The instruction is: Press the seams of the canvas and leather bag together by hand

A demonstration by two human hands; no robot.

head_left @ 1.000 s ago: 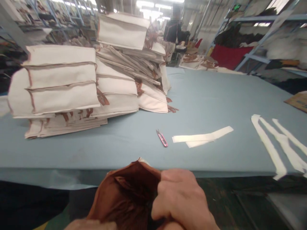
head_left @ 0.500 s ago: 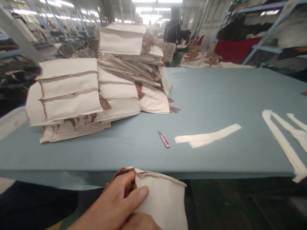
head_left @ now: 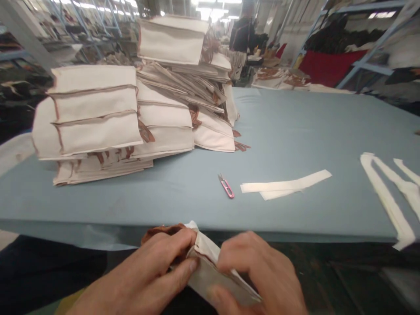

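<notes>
At the table's front edge I hold a cream fabric piece with a brown-edged seam along its top. My left hand pinches its left corner between thumb and fingers. Brown strips stick out behind that hand. My right hand grips the seam farther right, with its fingers curled over the edge and its thumb low on the near face, slightly blurred. The lower part of the piece runs out of view. Beyond my hands, pink-handled thread snips lie on the table.
Stacks of cream fabric pieces with brown trims stand on the left of the blue-grey table. Pale strips lie right of the snips, and longer pale strips at the right edge. A person is in the background.
My right hand has come up from the bottom edge onto the seam. The fabric piece is now tilted, with its seam sloping down to the right. The view has shifted slightly.
</notes>
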